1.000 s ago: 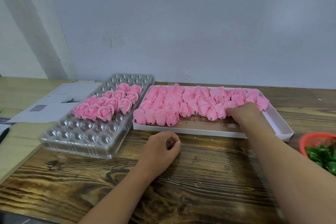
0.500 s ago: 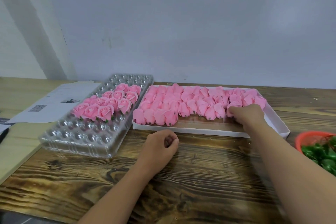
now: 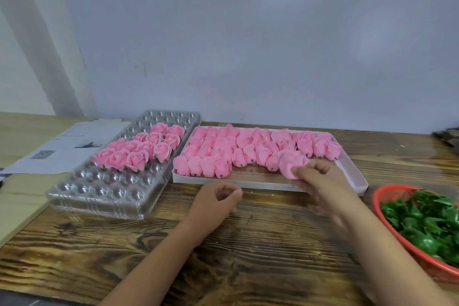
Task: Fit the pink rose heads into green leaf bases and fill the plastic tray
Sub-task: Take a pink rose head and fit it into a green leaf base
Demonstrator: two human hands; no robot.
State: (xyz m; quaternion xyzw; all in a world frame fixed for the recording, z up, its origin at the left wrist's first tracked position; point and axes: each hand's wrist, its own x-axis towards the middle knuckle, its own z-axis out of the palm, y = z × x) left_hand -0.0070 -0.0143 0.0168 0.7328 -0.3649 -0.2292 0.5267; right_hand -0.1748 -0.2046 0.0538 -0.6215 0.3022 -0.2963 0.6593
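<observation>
My right hand (image 3: 319,177) pinches one pink rose head (image 3: 290,165) just above the front of the white box (image 3: 352,176), which holds several rows of loose rose heads (image 3: 248,146). My left hand (image 3: 216,200) rests on the wooden table in front of the box, fingers loosely curled and holding nothing. To the left lies the clear plastic tray (image 3: 106,189) with several finished roses (image 3: 139,150) on green bases in its middle rows. A red basket (image 3: 380,196) of green leaf bases (image 3: 427,218) stands at the right.
Printed paper sheets (image 3: 62,146) lie left of the tray on a lighter board. A grey wall runs close behind the table. A dark object (image 3: 449,135) shows at the far right edge.
My right hand has drawn back from the rows of rose heads toward me, lifting one rose head out. The left hand has hardly moved.
</observation>
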